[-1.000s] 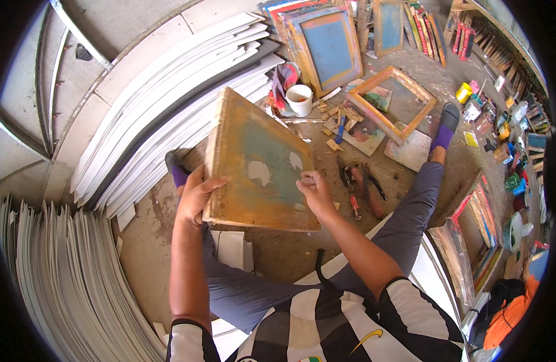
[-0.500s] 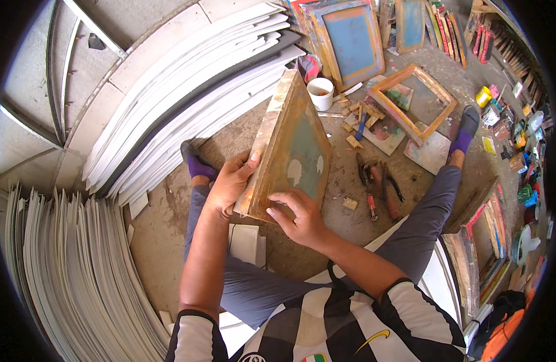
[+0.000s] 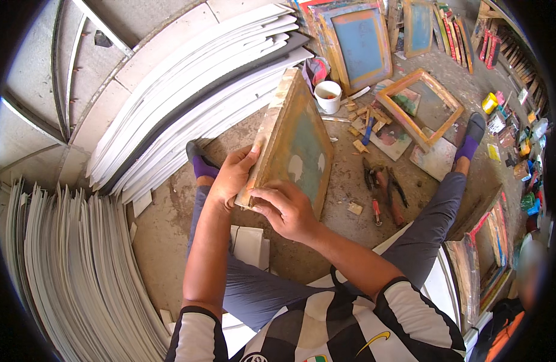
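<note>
A screen-printing frame (image 3: 303, 158) stands tilted on edge in front of me, its wooden sides stained and its mesh grey-green with two pale patches. My left hand (image 3: 231, 176) is closed around its left side, the thumb lying along the outer edge. At the near lower corner, my right hand (image 3: 287, 211) has its fingers bent, with forefinger and thumb pinching at the frame's edge. Whether something small sits between those fingertips is hidden. Beyond the frame lie pliers (image 3: 372, 187) and another dark-handled tool (image 3: 397, 187) on the floor.
White sheets are stacked at left (image 3: 193, 90), with more standing sheets (image 3: 73, 247) nearer. A white bucket (image 3: 328, 104), wood scraps (image 3: 359, 146) and an empty wooden frame (image 3: 389, 96) lie ahead. Blue-meshed screens (image 3: 357, 48) lean behind; paint containers (image 3: 489, 102) line the right.
My right hand has moved slightly left and up to the frame's near corner, its fingers drawing closer together. My left hand keeps its grip. The whole view has shifted slightly.
</note>
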The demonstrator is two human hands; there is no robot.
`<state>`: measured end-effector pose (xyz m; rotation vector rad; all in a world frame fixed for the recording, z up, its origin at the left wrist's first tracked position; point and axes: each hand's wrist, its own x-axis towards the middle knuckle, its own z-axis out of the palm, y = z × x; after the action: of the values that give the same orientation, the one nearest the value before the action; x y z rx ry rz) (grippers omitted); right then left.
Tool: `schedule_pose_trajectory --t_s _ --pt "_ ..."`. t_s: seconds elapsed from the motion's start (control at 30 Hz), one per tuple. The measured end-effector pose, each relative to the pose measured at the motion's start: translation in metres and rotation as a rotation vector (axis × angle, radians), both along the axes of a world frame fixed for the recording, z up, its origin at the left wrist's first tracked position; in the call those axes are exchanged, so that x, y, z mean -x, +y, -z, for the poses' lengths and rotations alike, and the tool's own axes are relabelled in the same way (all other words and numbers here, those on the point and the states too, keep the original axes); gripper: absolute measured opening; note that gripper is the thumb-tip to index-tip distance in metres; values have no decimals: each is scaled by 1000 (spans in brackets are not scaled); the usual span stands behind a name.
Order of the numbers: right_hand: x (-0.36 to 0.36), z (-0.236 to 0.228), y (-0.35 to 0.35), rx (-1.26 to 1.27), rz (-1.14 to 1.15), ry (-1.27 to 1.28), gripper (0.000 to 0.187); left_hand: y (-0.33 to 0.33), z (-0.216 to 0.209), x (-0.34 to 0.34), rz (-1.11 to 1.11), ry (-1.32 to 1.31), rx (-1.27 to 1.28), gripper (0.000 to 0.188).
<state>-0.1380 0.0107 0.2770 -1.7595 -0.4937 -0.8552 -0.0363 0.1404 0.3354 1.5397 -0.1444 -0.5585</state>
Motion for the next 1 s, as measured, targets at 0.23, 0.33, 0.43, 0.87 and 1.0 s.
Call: schedule_pose_trajectory --t_s 0.23,0.33,0.43,0.87,1.0 --pt "-1 13 5 -27 -71 49 30 1 2 2 9 4 37 46" --pt "4 11 1 -2 -14 12 40 0 -4 6 -33 53 75 44" --pt "16 11 -7 37 60 -13 54 -7 -10 12 -132 93 220 42" --pt "2 -25 -25 -19 294 -54 45 -36 -39 2 -469 -100 487 39" --pt "-5 -54 -22 78 535 -179 40 -46 -33 4 -524 -94 583 28"
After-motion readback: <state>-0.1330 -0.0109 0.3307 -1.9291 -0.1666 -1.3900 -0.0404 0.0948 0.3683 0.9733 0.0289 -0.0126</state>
